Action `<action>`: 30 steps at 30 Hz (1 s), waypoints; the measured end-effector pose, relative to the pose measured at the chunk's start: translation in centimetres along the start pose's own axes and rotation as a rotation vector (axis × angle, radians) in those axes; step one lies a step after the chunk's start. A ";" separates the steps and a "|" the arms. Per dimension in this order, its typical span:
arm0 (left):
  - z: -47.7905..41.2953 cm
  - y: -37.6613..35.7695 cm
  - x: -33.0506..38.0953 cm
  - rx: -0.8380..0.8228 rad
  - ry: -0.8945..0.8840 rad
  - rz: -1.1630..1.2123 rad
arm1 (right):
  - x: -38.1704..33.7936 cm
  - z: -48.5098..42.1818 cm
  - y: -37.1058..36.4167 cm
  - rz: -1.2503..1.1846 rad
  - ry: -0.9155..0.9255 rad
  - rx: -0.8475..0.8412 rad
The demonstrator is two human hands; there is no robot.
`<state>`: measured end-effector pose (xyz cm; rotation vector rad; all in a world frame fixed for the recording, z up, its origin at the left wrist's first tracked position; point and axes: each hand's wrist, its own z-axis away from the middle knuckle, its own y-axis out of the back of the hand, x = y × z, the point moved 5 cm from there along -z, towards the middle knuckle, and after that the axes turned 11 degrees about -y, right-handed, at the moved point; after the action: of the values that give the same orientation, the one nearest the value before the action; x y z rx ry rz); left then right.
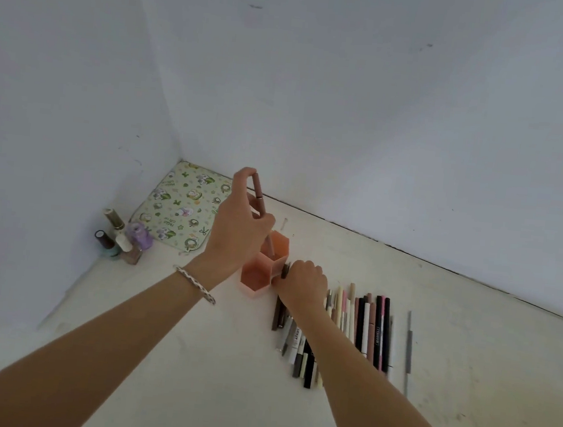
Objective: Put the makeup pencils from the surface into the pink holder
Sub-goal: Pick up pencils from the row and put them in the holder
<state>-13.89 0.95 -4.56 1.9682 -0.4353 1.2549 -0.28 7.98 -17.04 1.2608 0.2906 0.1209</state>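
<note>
A woven white bracelet [194,282] is worn on the left wrist. On the matte cream surface [468,334], a row of slim, round pencils [365,324] in black, white, beige, pink and brown is laid side by side, at 4 o'clock from the holder [253,289]; a thin grey rod [408,349] is set just apart at the row's right. The right hand [303,280] is clenched round a dark pencil [285,270] at 3 o'clock, just beside the holder. The holder, of smooth pink plastic, is formed of joined hexagonal cells. Above it, a mauve pencil [259,194] with a gold band is pinched by the left hand [237,229], tilted, its lower end dipped into a rear cell. At 9 o'clock, glossy bottles [121,239] are clustered. At 11 o'clock, a rounded, printed mat [181,203] is laid in the corner of the plain white wall [353,99].
</note>
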 end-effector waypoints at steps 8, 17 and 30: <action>-1.0 1.6 0.4 0.096 -0.103 0.108 | 0.6 -0.6 -0.4 -0.276 -0.103 -0.153; -1.2 4.0 -1.4 0.185 -0.180 -0.186 | 2.3 -2.1 12.3 -0.896 -0.044 0.289; 1.2 5.9 -3.6 0.132 -0.229 -0.307 | -6.0 3.2 10.6 -1.049 0.309 0.287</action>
<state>-18.47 -4.24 -5.64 2.2023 -0.1536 0.8896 -4.42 6.82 -5.19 1.2245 1.2290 -0.6507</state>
